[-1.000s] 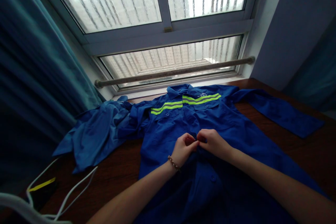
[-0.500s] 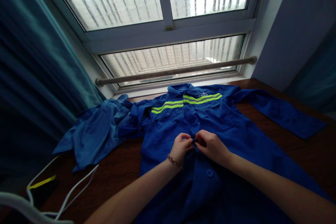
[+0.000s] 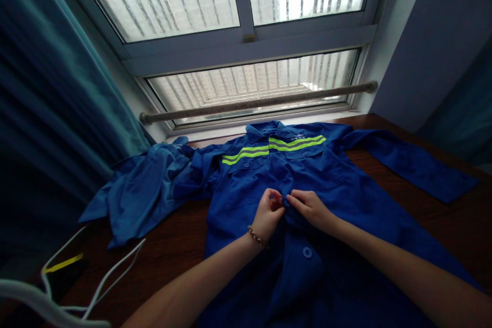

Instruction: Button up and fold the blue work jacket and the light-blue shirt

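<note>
A blue work jacket lies front up, its collar toward the window and a yellow-green reflective stripe across the chest. At the middle of its front, my left hand pinches the placket edge between thumb and fingers. Close beside it, my right hand is closed on the same placket, at a small round button between the two hands. Whether that button is through its hole I cannot tell. Below my hands, another button shows on the lower front flap.
The jacket lies on a dark wooden tabletop. A lighter blue garment is crumpled at the left. White cables and a dark item with a yellow strip are at lower left. Behind are a window rail and curtain.
My fingers have shifted slightly upward on the placket. My left hand has turned a little, its fingers curling more, and the button between my hands shows more clearly.
</note>
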Available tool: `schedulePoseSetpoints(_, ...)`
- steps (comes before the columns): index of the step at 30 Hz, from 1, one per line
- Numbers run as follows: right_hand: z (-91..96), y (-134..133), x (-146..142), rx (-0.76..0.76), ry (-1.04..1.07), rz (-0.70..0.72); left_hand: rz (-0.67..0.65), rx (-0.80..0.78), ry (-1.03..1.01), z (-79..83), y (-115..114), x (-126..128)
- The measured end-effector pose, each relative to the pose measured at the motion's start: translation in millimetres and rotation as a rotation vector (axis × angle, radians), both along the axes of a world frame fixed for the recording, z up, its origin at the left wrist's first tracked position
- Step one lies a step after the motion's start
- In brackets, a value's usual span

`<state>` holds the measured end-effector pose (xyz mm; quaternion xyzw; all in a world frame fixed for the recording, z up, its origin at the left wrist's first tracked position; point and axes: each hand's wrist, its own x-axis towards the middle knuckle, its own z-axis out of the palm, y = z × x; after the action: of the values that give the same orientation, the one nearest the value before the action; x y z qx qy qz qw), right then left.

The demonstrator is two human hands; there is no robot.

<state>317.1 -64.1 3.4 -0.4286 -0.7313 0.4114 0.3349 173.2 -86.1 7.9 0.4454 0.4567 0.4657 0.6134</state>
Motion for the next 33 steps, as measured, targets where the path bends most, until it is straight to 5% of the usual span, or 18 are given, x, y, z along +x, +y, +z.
schedulePoseSetpoints(4,-9.9,11.3,1.4,-0.333,0.101,0.053,-0.078,0.078,0.074,2.0,4.8,-2.1)
schedulePoseSetpoints(6,-10.0,15.9,4.3,-0.379,0.074,0.054,-0.135,0.066,0.215,5.6,11.4,-8.6)
schedulePoseSetpoints(12,-2.4,25.3,27.2,0.162,-0.492,-0.203,-0.007,0.342,1.229,2.0,32.3,-36.0)
schedulePoseSetpoints(14,-7.6,30.9,34.5,0.195,-0.712,-0.275,-0.012,0.303,1.471,-9.8,37.9,-39.3)
schedulePoseSetpoints(19,-22.8,71.7,47.3,0.089,-0.885,-0.228,-0.037,0.341,1.681,-34.3,66.4,-44.2)
schedulePoseSetpoints(24,6.8,109.6,55.8,0.221,-0.689,-0.152,-0.091,0.369,1.704,-33.1,116.5,-63.5)
schedulePoseSetpoints(27,35.8,82.9,50.4,0.374,-0.557,-0.181,-0.126,0.367,1.701,-28.9,142.2,-73.3)
schedulePoseSetpoints(29,47.8,44.7,43.7,0.446,-0.499,-0.053,-0.154,0.353,1.699,-23.8,153.4,-76.0)
schedulePoseSetpoints(31,49.4,3.5,39.1,0.441,-0.556,0.111,-0.167,0.334,1.704,-13.8,157.1,-74.6)
schedulePoseSetpoints(33,41.2,-27.3,40.0,0.468,-0.655,0.106,-0.124,0.369,1.718,2.3,149.5,-68.8)
